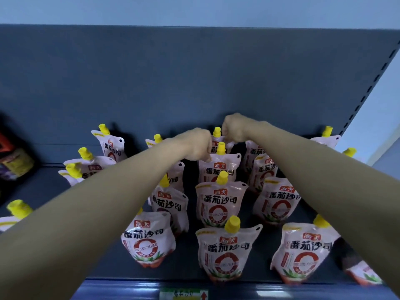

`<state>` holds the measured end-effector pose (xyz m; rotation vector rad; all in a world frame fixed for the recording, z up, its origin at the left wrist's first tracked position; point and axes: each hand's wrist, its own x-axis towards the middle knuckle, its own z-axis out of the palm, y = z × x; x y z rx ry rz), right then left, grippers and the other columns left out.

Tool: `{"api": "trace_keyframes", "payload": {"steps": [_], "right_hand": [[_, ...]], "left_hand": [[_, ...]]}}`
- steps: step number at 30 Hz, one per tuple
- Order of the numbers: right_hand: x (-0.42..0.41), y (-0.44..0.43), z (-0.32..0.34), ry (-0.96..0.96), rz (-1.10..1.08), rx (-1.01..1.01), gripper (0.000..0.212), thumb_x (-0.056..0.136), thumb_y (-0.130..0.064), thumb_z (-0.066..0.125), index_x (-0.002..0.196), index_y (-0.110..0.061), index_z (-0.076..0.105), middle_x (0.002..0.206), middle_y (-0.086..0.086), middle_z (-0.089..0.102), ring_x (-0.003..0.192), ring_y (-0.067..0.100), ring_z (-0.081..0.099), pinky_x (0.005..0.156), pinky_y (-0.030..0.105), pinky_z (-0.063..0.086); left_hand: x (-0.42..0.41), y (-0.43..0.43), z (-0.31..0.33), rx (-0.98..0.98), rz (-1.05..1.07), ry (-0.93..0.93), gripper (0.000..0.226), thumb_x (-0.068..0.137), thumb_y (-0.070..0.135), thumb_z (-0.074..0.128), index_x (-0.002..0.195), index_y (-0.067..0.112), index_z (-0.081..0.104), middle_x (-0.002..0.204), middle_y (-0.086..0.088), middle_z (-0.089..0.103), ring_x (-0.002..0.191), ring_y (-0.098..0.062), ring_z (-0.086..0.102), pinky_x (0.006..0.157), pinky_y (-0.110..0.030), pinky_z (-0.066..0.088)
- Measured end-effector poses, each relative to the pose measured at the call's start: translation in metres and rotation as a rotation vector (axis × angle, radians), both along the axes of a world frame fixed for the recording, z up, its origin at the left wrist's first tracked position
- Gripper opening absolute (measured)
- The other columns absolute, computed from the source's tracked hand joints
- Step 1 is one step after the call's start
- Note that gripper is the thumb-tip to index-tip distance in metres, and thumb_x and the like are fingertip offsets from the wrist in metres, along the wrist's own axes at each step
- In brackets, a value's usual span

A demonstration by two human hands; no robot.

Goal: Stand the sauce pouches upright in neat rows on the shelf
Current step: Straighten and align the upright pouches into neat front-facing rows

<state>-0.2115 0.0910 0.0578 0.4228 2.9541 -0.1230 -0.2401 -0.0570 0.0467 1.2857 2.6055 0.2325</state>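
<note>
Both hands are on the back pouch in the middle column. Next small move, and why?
Probably settle the rearmost pouch upright, square behind its column, then let go. The left hand and right hand pinch its top either side of the yellow cap, and the pouches ahead already stand in line.

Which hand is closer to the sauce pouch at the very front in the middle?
Left. The left hand is far back above the middle column; the right hand is farther back still, by the back wall. Neither touches that front pouch.
</note>
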Motion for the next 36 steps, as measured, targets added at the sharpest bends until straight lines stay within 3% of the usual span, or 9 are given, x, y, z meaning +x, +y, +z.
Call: {"api": "trace_keyframes", "payload": {"steps": [4, 9, 13, 18, 21, 25, 29, 32, 36], "right_hand": [[-0.003, 0.001, -0.002, -0.001, -0.01, 0.059, 0.036, 0.079, -0.011, 0.07, 0.051, -0.011, 0.048, 0.055, 0.005, 0.047, 0.053, 0.023, 0.041, 0.053, 0.025, 0.036], [-0.005, 0.003, -0.005, 0.033, 0.018, 0.108, 0.046, 0.083, -0.025, 0.07, 0.051, -0.012, 0.04, 0.056, 0.003, 0.038, 0.055, 0.024, 0.039, 0.049, 0.026, 0.031], [-0.006, 0.006, -0.005, 0.003, 0.024, 0.088, 0.044, 0.084, -0.021, 0.069, 0.052, -0.013, 0.04, 0.057, 0.003, 0.037, 0.062, 0.025, 0.04, 0.05, 0.027, 0.031], [0.005, -0.003, 0.018, 0.017, 0.065, 0.254, 0.026, 0.082, -0.016, 0.067, 0.066, -0.009, 0.048, 0.075, 0.007, 0.046, 0.075, 0.028, 0.049, 0.058, 0.026, 0.037], [0.009, -0.022, 0.04, 0.163, 0.14, 0.298, 0.013, 0.084, -0.019, 0.064, 0.08, -0.009, 0.058, 0.086, 0.01, 0.047, 0.078, 0.03, 0.05, 0.066, 0.03, 0.04], [0.011, -0.055, 0.054, 0.166, 0.321, 0.112, 0.02, 0.082, -0.025, 0.069, 0.091, -0.007, 0.071, 0.091, 0.011, 0.069, 0.086, 0.03, 0.063, 0.073, 0.034, 0.054], [0.012, -0.089, 0.051, 0.038, 0.484, -0.054, 0.024, 0.082, -0.025, 0.07, 0.1, -0.009, 0.073, 0.084, 0.007, 0.068, 0.069, 0.017, 0.057, 0.059, 0.022, 0.041], [0.008, -0.11, 0.043, -0.127, 0.51, -0.264, 0.014, 0.083, -0.019, 0.068, 0.088, -0.008, 0.073, 0.078, 0.006, 0.069, 0.068, 0.013, 0.061, 0.062, 0.02, 0.05], [0.01, -0.134, 0.034, -0.382, 0.499, -0.349, 0.02, 0.081, -0.032, 0.071, 0.091, -0.015, 0.071, 0.082, -0.002, 0.07, 0.083, 0.018, 0.068, 0.07, 0.022, 0.056]], "left_hand": [[0.0, 0.001, 0.0, -0.007, 0.023, -0.016, 0.027, 0.078, 0.021, 0.071, 0.056, 0.013, 0.058, 0.052, 0.0, 0.047, 0.053, -0.021, 0.043, 0.047, -0.022, 0.033], [-0.001, -0.002, -0.001, 0.031, 0.027, -0.038, 0.015, 0.078, 0.02, 0.071, 0.072, 0.007, 0.07, 0.05, 0.001, 0.05, 0.048, -0.015, 0.044, 0.048, -0.02, 0.035], [-0.001, -0.003, -0.002, 0.027, 0.027, -0.052, 0.014, 0.079, 0.019, 0.07, 0.072, 0.008, 0.068, 0.055, 0.0, 0.052, 0.057, -0.019, 0.047, 0.05, -0.021, 0.035], [-0.005, -0.017, 0.015, 0.102, 0.016, -0.068, 0.015, 0.078, 0.016, 0.07, 0.092, 0.01, 0.073, 0.094, -0.005, 0.072, 0.084, -0.016, 0.062, 0.074, -0.022, 0.045], [-0.004, -0.034, 0.039, 0.209, 0.037, -0.054, 0.015, 0.078, 0.016, 0.071, 0.092, 0.012, 0.073, 0.091, -0.002, 0.072, 0.082, -0.012, 0.062, 0.069, -0.018, 0.043], [0.005, -0.063, 0.058, 0.307, 0.099, -0.035, 0.009, 0.078, 0.017, 0.072, 0.086, 0.015, 0.072, 0.081, -0.001, 0.069, 0.067, -0.007, 0.058, 0.058, -0.008, 0.041], [0.022, -0.098, 0.063, 0.379, 0.181, -0.034, 0.002, 0.078, 0.017, 0.072, 0.077, 0.018, 0.07, 0.073, -0.004, 0.068, 0.062, -0.008, 0.055, 0.056, -0.01, 0.041], [0.036, -0.134, 0.061, 0.394, 0.246, -0.084, 0.007, 0.076, 0.024, 0.074, 0.071, 0.022, 0.07, 0.065, 0.003, 0.068, 0.053, 0.002, 0.053, 0.053, -0.005, 0.039], [0.052, -0.174, 0.049, 0.247, 0.311, -0.239, 0.024, 0.064, 0.044, 0.077, 0.079, 0.027, 0.071, 0.082, 0.003, 0.074, 0.078, -0.008, 0.067, 0.081, -0.025, 0.052]]}}
